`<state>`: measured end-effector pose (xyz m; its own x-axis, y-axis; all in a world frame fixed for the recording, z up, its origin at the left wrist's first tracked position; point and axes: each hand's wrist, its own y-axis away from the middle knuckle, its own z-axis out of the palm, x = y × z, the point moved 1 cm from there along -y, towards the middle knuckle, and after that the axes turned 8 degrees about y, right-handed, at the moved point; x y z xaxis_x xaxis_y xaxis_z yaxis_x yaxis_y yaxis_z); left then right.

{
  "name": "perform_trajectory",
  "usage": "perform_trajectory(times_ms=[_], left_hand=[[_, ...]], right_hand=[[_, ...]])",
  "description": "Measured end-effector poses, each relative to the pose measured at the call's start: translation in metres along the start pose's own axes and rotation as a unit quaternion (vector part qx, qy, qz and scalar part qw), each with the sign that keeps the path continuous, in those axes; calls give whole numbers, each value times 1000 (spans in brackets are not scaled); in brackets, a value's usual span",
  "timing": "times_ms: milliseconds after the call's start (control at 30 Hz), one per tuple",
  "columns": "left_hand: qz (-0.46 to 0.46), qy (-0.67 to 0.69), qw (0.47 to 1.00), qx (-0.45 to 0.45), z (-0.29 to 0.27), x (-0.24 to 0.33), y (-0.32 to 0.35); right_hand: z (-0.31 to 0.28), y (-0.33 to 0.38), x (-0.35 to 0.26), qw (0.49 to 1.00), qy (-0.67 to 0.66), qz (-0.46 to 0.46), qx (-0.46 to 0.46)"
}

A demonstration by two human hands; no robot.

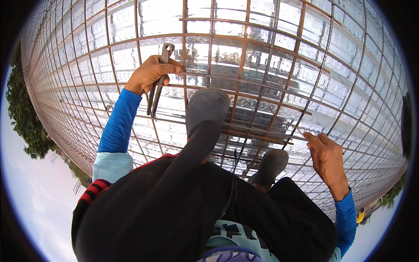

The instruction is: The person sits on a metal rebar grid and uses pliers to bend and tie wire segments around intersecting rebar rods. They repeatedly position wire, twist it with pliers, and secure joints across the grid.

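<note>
My left hand [152, 75] is closed around a pair of metal pincers [156, 97]. Their rounded jaws point up and away from me, and the two handles hang below my fist, slightly apart. The thumb and fingertips of this hand reach a crossing of the rusty rebar mesh [209, 54]. Over the mesh on the right, my right hand [325, 157] has its thumb and forefinger pinched together. A thin line, perhaps wire, meets those fingertips, but it blends with the bars behind it, so I cannot make out what is held.
Shiny silver ribbed metal sheeting [122, 22] lies beneath the mesh. My dark boots [208, 107] rest on the bars between my hands, with one boot [270, 168] farther right. Several loose-ended bars cross the grid. Trees [32, 118] stand beyond the left edge; something yellow [360, 215] shows at lower right.
</note>
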<state>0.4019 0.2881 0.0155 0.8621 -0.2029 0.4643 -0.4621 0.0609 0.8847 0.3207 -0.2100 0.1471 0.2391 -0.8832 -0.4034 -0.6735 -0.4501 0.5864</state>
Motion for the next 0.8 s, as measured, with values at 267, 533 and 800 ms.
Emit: perform_trajectory(times_ms=[267, 533, 800], left_hand=[[8, 21, 998, -60, -10, -8, -15], [39, -1, 999, -25, 2, -14, 0], [106, -167, 977, 81, 4, -25, 27]], right_hand=[[12, -18, -35, 998, -46, 49, 18], [23, -21, -30, 977, -182, 115, -3], [43, 7, -10, 960, -182, 205, 50]])
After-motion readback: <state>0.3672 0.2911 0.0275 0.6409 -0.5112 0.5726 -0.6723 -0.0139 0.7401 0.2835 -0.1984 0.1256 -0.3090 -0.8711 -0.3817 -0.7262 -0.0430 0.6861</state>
